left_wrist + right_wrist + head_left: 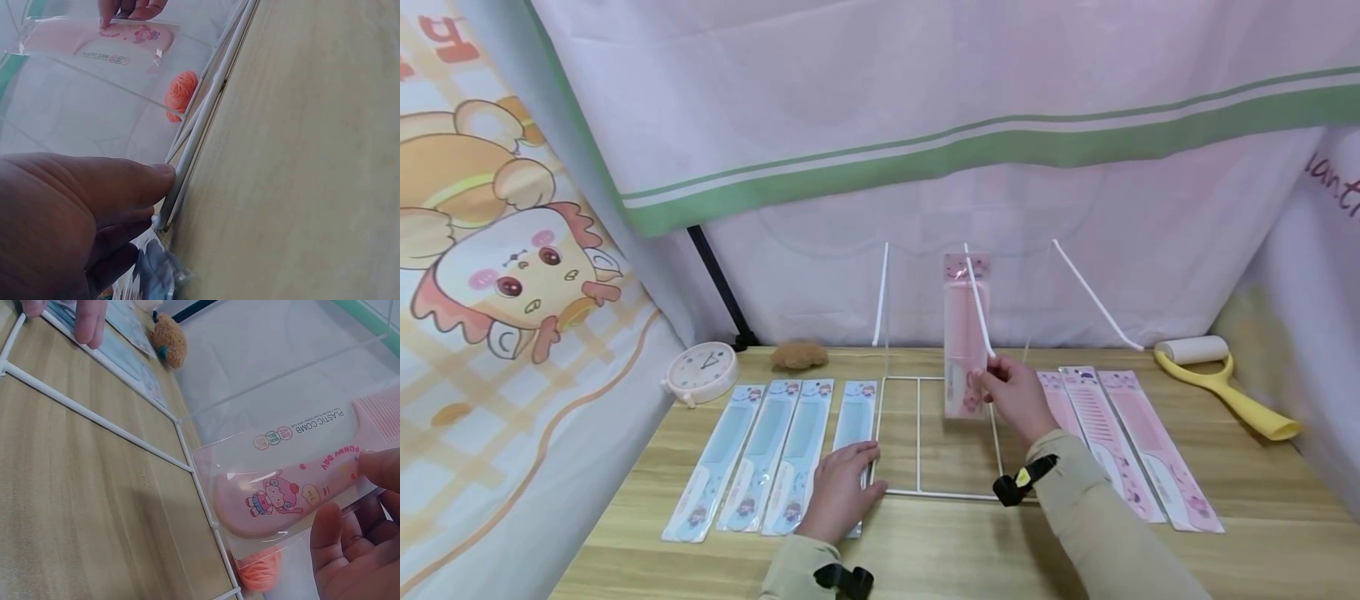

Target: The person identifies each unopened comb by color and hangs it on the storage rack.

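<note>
My right hand (1013,395) pinches the lower end of a clear packet holding a pink plastic comb (967,333). This comb packet stands upright above the wire base, overlapping the middle white prong in the head view. In the right wrist view, the comb's handle (269,500) shows a cartoon girl, with the thumb on its printed face. My left hand (844,487) holds the near left corner of the white wire rack (918,433), its thumb (140,181) against the wire. Beside that hand lies a packaged blue comb (855,414), partly hidden by the fingers.
More packaged blue combs (775,450) lie left of the rack, and packaged pink combs (1157,450) lie right. Three white prongs (1097,293) jut out above the base. A round clock (702,372), brown plush (800,356), orange yarn-like bundle (259,570) and yellow-handled roller (1225,383) stand around.
</note>
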The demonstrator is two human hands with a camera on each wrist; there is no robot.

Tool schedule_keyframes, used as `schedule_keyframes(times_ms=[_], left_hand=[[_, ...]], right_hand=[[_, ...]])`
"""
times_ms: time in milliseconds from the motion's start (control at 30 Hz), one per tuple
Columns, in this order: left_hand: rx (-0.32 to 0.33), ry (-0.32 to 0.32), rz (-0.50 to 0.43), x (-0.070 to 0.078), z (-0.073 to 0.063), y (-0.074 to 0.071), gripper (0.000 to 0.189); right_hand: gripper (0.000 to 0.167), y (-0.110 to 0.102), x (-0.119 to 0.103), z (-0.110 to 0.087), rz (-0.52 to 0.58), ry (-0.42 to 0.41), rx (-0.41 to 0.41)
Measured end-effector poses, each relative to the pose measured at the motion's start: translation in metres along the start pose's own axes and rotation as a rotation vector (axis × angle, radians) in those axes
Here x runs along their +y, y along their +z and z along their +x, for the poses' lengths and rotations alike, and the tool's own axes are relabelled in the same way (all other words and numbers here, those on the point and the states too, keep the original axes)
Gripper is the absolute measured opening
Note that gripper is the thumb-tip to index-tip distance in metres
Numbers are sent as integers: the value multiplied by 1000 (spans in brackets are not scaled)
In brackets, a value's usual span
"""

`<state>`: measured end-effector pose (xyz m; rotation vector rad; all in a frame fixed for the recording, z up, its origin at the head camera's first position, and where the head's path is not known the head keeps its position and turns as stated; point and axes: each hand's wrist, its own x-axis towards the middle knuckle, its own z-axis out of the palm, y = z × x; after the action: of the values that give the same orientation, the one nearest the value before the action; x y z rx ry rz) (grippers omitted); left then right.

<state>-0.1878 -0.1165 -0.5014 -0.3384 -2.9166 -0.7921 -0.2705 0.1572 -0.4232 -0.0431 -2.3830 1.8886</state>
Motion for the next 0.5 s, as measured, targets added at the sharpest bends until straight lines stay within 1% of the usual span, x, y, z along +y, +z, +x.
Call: schedule_keyframes(times_ms=[133, 233, 367, 500], left_hand=[[-11, -2, -1, -1, 0, -1, 51], [-13, -4, -7, -1, 0, -2, 51], [-6, 0, -8, -2, 0, -2, 51], [-10, 8, -6, -2, 0, 0, 50]], right_hand=[[28, 2, -1, 6, -7, 26, 10], [30, 3, -2, 11, -11, 37, 0], [30, 2, -2, 18, -22, 36, -20], [32, 0, -3, 22, -44, 13, -28]])
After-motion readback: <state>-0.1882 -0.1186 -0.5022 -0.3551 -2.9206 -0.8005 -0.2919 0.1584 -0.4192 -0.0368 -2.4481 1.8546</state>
